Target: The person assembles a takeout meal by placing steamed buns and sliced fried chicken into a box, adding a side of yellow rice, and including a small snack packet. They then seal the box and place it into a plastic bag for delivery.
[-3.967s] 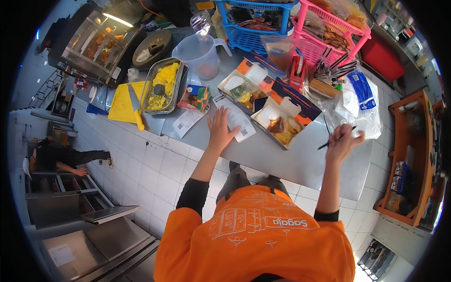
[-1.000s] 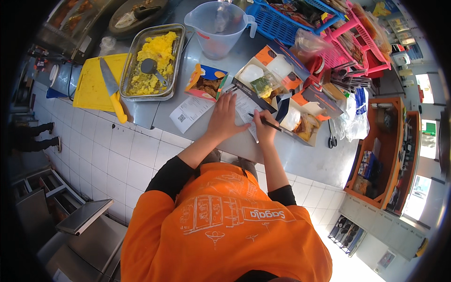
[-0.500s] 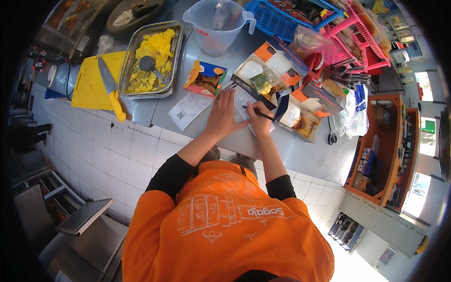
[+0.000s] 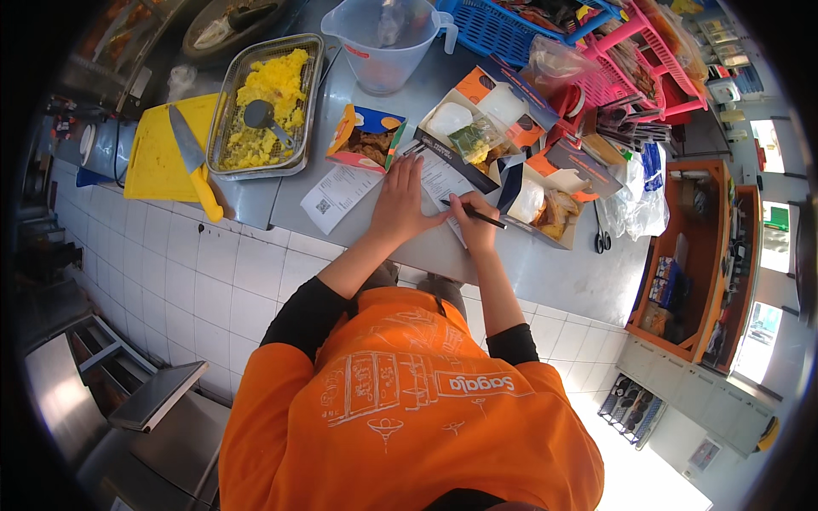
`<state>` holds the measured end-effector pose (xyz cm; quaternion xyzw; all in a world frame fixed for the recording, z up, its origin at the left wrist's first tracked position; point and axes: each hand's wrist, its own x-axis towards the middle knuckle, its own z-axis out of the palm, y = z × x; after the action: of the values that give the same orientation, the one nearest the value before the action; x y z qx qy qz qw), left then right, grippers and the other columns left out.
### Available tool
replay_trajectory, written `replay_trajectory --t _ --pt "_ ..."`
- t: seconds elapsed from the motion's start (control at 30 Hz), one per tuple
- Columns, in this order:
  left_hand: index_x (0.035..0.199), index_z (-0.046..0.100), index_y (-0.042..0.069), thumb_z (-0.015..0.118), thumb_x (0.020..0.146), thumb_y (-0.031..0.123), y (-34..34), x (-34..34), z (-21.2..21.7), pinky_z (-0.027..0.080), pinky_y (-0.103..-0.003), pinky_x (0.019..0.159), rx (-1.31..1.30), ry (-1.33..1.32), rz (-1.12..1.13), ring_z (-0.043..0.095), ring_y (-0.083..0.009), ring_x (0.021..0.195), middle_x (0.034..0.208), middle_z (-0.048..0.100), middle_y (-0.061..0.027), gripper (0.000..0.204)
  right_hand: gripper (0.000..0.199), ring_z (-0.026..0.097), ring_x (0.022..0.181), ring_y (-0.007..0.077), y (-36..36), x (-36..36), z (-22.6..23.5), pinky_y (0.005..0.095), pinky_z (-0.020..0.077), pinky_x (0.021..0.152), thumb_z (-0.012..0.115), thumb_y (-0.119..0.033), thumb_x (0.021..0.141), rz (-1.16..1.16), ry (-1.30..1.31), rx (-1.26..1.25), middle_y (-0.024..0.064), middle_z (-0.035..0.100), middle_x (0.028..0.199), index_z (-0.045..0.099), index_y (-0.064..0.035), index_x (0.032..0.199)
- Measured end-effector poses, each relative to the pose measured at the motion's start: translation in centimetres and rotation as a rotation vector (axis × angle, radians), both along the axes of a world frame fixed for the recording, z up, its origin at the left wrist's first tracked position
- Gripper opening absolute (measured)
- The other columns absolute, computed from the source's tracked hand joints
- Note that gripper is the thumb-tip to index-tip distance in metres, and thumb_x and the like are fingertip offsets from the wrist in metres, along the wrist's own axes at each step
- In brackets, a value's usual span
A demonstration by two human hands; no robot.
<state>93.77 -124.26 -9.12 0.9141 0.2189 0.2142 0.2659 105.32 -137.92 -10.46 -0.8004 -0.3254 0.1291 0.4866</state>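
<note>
The right hand is closed around a dark pen, pinching it between the fingers with the tip down on a white paper slip. The left hand lies flat and open on the same slip, fingers spread, gripping nothing and only pressing the paper to the steel counter.

Four seconds ago the two hands were well apart, the left flat on the counter and the right out to the side with the pen lifted. A second ago they had come together over the slip, and they have held almost the same pose since. The pen tip now sits a little lower on the paper, so the writing looks to be under way rather than just starting.

Just beyond the slip stand open orange and white food boxes with food inside, and another open box sits to the right, touching the paper's edge. A second printed slip lies loose to the left, beside a small carton of fried food. Farther left are a metal tray of yellow rice with a spoon in it, and a yellow cutting board with a knife. A clear measuring jug stands behind, with blue and pink baskets to the right.
</note>
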Motion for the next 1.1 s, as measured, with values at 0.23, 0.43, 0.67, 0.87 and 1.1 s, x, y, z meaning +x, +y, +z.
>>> replay_trajectory --t 0.23,0.43,0.67,0.87,1.1 --pt "0.140 0.032 -0.005 0.082 0.066 0.045 0.0 -0.1 0.0 0.028 -0.051 0.114 0.002 -0.021 -0.002 0.037 -0.0423 0.133 0.140 0.039 -0.0250 0.103 0.023 0.061 0.057 0.0112 1.2 -0.1 -0.1 0.0268 0.0481 0.057 0.077 -0.022 0.083 -0.055 0.111 0.013 0.0069 0.067 0.064 0.066 -0.0027 0.077" --pt "0.140 0.033 -0.005 0.083 0.066 0.044 -0.1 0.0 -0.1 0.028 -0.051 0.114 -0.010 -0.011 -0.001 0.037 -0.0419 0.132 0.140 0.039 -0.0243 0.102 0.022 0.062 0.056 0.0140 1.0 0.0 -0.5 0.0282 0.0484 0.057 0.078 -0.022 0.082 -0.057 0.034 0.005 0.0063 0.067 0.064 0.067 -0.0040 0.077" --pt "0.140 0.033 -0.005 0.084 0.065 0.044 0.0 0.0 -0.1 0.028 -0.051 0.114 -0.007 0.000 -0.006 0.035 -0.0415 0.133 0.140 0.039 -0.0240 0.102 0.020 0.062 0.054 0.0200 0.9 -0.1 -0.7 0.0302 0.0486 0.056 0.077 -0.019 0.083 -0.176 -0.060 0.054 0.0089 0.065 0.064 0.066 -0.0045 0.076" --pt "0.139 0.033 -0.005 0.083 0.066 0.045 0.0 0.0 -0.1 0.028 -0.050 0.114 -0.002 0.016 -0.012 0.035 -0.0414 0.134 0.140 0.039 -0.0240 0.103 0.022 0.060 0.056 0.0143 0.6 0.0 -0.4 0.0277 0.0474 0.056 0.073 -0.017 0.087 -0.133 -0.132 -0.031 0.0083 0.066 0.064 0.063 -0.0014 0.076" --pt "0.140 0.033 -0.006 0.083 0.066 0.047 -0.1 0.0 -0.1 0.027 -0.050 0.115 -0.001 0.022 -0.004 0.034 -0.0414 0.134 0.139 0.040 -0.0234 0.104 0.022 0.061 0.057 0.0115 0.6 0.0 -0.6 0.0265 0.0481 0.058 0.075 -0.017 0.085 -0.091 -0.164 0.020 0.0083 0.067 0.064 0.064 0.0000 0.076"
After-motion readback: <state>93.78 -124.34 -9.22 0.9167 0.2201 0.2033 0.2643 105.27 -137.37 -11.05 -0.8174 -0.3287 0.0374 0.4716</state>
